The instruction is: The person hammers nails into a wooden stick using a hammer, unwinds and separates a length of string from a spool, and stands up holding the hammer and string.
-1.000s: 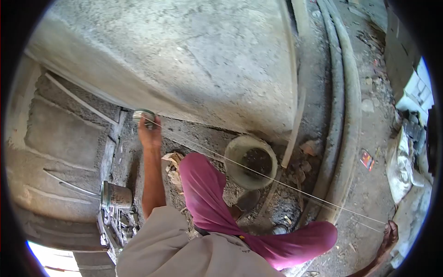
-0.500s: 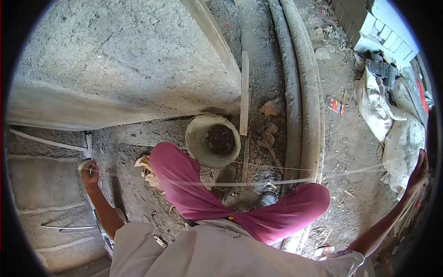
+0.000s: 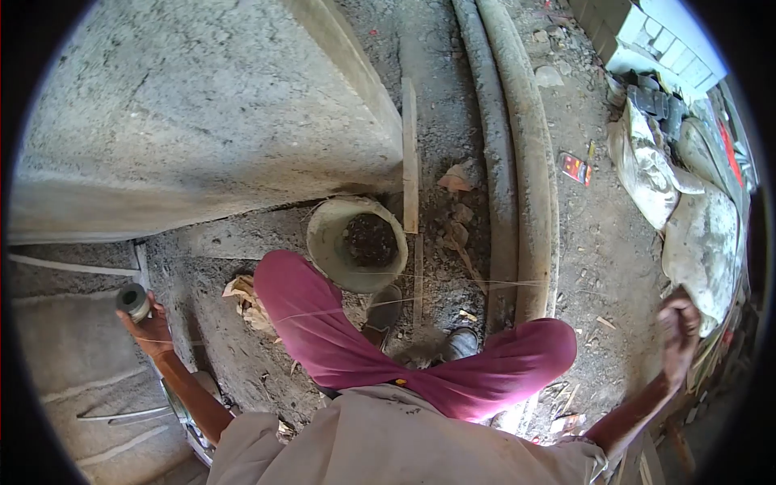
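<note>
In my left hand [image 3: 152, 327], out at the far left, is a spool of string [image 3: 132, 301] with a dark hollow core, my fingers wrapped round its side. A thin pale string [image 3: 311, 313] crosses over my knees and the bucket toward the right; parts of it are too fine to follow. On the far right my right hand [image 3: 680, 327] is raised with its fingers curled together, seemingly pinching the string; its end there is hard to see. Between my knees and the concrete block stands a bucket [image 3: 319, 252] with dark matter inside.
A large concrete block [image 3: 242, 105] fills the upper left. A wooden strip [image 3: 410, 162] leans at its corner. Two long pipes [image 3: 517, 162] run along the ground. White sacks [image 3: 702, 242] and a red packet [image 3: 575, 168] lie at right. Rubble and paper scraps litter the floor.
My right hand has come inward and lower, its fingers now curled. The left hand has turned, showing the spool's hollow end. The string looks thinner and slacker. The view has shifted slightly.
</note>
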`<state>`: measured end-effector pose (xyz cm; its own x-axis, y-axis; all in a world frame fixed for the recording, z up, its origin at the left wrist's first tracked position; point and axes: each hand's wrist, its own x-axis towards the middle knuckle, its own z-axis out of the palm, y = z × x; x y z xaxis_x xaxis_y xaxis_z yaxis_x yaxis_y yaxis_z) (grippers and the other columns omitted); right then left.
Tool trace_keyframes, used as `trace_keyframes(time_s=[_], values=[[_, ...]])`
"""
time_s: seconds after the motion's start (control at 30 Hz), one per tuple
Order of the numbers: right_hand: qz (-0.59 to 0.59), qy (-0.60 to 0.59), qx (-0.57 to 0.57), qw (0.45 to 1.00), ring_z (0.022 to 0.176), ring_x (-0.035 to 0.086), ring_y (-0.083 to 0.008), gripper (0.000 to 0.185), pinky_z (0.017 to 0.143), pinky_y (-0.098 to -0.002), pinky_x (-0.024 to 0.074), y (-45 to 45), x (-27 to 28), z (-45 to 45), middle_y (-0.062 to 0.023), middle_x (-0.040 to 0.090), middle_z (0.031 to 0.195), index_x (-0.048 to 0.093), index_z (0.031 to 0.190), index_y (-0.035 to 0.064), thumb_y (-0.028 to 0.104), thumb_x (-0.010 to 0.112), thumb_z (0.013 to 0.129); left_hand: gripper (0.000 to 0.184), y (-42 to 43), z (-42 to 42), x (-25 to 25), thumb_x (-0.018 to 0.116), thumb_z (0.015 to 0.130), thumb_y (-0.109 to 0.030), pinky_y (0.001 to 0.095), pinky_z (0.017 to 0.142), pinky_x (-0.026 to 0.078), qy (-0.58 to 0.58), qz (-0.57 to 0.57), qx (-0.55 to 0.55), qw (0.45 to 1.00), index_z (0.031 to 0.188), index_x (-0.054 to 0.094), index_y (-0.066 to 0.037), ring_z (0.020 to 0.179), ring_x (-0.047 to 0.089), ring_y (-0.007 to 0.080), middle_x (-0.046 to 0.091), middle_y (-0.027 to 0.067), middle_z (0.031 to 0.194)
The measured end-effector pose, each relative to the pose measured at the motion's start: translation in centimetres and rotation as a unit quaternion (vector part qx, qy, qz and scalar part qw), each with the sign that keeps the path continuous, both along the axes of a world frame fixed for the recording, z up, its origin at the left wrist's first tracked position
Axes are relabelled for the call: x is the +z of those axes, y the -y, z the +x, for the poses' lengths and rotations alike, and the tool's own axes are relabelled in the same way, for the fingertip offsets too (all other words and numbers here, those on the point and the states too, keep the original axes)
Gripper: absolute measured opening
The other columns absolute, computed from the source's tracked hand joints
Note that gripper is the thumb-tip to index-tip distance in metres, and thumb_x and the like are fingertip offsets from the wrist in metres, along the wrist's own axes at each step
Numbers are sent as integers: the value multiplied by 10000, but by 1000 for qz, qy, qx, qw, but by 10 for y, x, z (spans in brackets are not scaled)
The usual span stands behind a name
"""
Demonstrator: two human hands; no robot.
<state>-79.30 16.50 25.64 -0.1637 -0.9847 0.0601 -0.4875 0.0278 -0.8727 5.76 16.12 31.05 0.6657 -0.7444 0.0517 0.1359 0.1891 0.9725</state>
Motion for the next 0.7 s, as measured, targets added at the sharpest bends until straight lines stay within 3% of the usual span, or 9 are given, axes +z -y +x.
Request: trace_keyframes(time_s=[0.1,0.17,0.23,0.3,0.37,0.43,0.53,0.6,0.7], values=[[0,24,213,977,576,501,-75,143,519,-250,396,15,-3,87,16,579,673,672,804,99,228,729,830,769,45,-90,25,689,809,-553,364,779,569,15,-87,-63,994,1328,454,-37,1003,615,290,573,154,1213],[-34,2,270,962,542,508,-66,142,456,-251,456,21,-26,146,31,554,643,693,820,144,278,734,792,846,75,-173,28,661,782,-640,434,834,551,-71,-179,-284,939,1351,448,-51,1089,582,346,561,169,1255],[-72,-16,312,947,540,514,-74,160,449,-252,489,28,-27,192,38,514,632,693,869,170,314,711,802,880,90,-233,5,691,727,-673,418,951,455,-111,-116,-479,863,1337,494,-70,1185,515,265,574,163,1249],[-94,-53,330,938,542,520,-80,166,444,-253,502,36,-19,227,38,496,638,689,891,182,324,704,805,891,89,-300,-39,633,750,-705,539,1023,321,-250,-87,-579,771,1375,457,-95,1205,460,374,543,233,1239],[-144,-57,315,936,540,528,-110,166,472,-266,514,42,-23,251,16,468,662,681,937,194,312,696,822,903,71,-342,-78,574,772,-736,661,1096,187,-366,-55,-596,713,1413,420,-120,1226,405,483,513,303,1229],[-128,-58,287,947,548,528,-109,172,468,-283,491,45,-22,259,19,461,638,697,931,190,294,722,797,939,51,-351,-96,564,771,-744,681,1078,215,-412,-25,-578,703,1435,376,-107,1211,408,502,481,336,1237],[-86,-7,269,959,578,553,-129,179,485,-325,472,46,-42,257,1,507,654,715,941,175,231,753,775,974,41,-350,-101,555,777,-742,654,1026,342,-468,44,-554,687,1453,309,-85,1168,457,492,451,365,1223],[-65,39,257,964,622,585,-133,180,534,-309,488,51,-59,258,-9,591,734,710,954,138,147,754,779,978,42,-341,-99,584,758,-731,433,723,563,-446,78,-561,693,1411,315,-54,959,577,384,465,377,1175],[-64,144,216,964,718,658,-174,143,605,-326,534,71,-104,259,-61,663,824,703,892,106,66,745,761,906,58,-314,-95,539,816,-694,440,683,597,-367,6,-579,728,1435,305,-74,993,595,377,491,335,1170]])
